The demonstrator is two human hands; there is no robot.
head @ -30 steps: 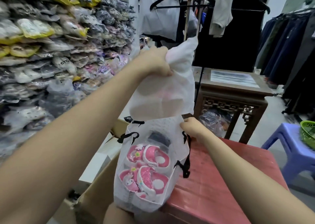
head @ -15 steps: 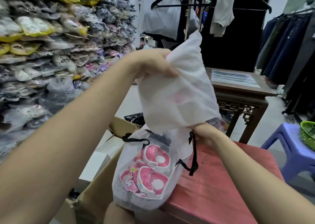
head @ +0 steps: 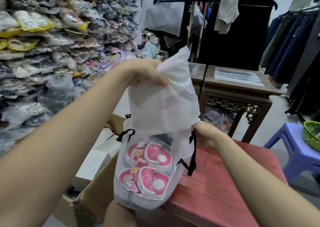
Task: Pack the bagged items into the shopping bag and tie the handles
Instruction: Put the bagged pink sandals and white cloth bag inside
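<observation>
A translucent white shopping bag with black drawstring handles stands at the left edge of a red table, resting partly on my knee. Pink children's sandals show through its front. My left hand grips the top of a white fabric bagged item and holds it upright, its lower end inside the shopping bag's mouth. My right hand pinches the shopping bag's right rim beside the black cord. A faint pink shape shows through the white item.
A cardboard box with white boxes inside sits left of the table. Shelves of bagged shoes fill the left. A carved wooden table stands behind, a purple stool with a green basket at right, and hanging clothes behind.
My left hand has lowered the white bagged item, whose lower end has gone further into the shopping bag's mouth. My right hand has shifted right along the rim, widening the opening.
</observation>
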